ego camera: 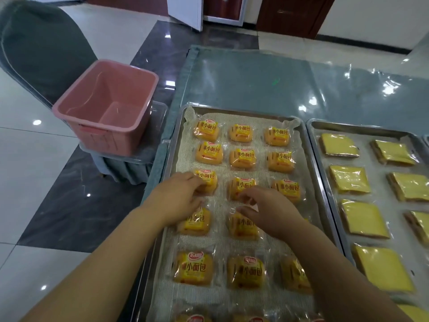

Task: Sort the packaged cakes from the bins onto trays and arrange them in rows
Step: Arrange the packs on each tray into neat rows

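Both my forearms reach forward over the tray (243,113) on the surface (255,77), palms down. My left hand (181,198) lies on the left cake (210,180) of the third row, fingers (193,179) curled over its top, thumb at its near edge, gripping it. My right hand (269,212) hovers by the middle cake (241,185). Its fingers are curled with the thumb close, and I cannot tell whether they pinch the wrapper. The bin (104,108) stands left.

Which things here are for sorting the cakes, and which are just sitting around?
For the job: left hand, right hand, orange cakes, yellow cakes, left tray, right tray, pink bin.
Just lying about: covered chair, brown door.
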